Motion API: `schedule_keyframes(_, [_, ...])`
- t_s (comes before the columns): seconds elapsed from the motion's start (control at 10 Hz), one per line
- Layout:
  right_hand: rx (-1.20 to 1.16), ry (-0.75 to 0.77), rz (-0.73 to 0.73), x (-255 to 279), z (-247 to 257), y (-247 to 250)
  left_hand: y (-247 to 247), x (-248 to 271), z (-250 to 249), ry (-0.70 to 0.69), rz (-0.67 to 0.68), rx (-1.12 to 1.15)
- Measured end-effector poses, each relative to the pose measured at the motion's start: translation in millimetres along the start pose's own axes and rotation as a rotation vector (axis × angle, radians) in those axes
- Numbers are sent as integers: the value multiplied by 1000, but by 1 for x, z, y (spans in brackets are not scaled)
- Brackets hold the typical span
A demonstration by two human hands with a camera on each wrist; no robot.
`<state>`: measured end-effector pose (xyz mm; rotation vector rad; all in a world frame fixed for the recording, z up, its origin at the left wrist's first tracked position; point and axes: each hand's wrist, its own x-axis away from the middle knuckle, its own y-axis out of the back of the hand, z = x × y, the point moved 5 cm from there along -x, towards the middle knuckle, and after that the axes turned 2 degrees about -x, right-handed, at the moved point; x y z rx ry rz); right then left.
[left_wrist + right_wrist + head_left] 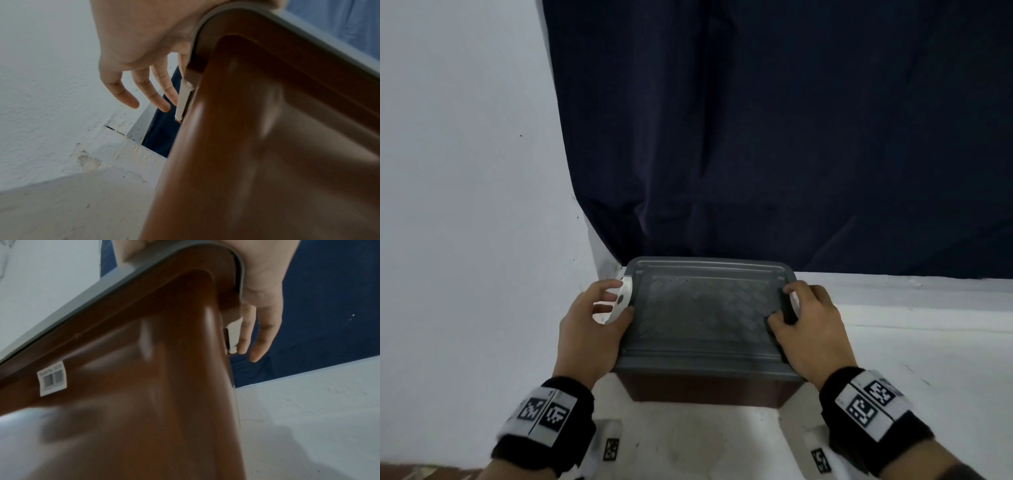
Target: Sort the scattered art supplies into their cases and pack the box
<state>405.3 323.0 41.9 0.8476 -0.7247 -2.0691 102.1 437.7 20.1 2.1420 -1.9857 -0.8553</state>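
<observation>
Head view: a brown box [705, 389] w/ a grey lid [702, 308] sits on a white ledge [911, 342], pushed toward the corner where a white wall [465, 171] meets a dark blue curtain [756, 120]. Lid is on; no loose supplies in sight, so packing looks about done, w/ only latching or placing left. Left hand [594, 329] is at the lid's left edge, thumb on the lid, fingers loosely spread by the white latch [621, 299]. Right hand [813, 329] clasps the right edge, thumb on top.

Left wrist view: fingers [156, 94] hang straight beside the latch, barely touching.

Right wrist view: fingers [246, 335] lie against the right latch [233, 337]; barcode sticker [52, 380] on the box side.
</observation>
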Motion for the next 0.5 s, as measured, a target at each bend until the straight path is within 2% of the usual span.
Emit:
schedule_keyframes(0.2, [23,-63,19,9,1,5,6,18,-15,-11,-120,-112])
schedule_keyframes(0.3, [-42,-45,22,25,1,13,15,36,-30,-45,-77,-145])
schedule_keyframes(0.5, [-119,68,-111,57,15,51,50,67,-69,-158,-63,-65])
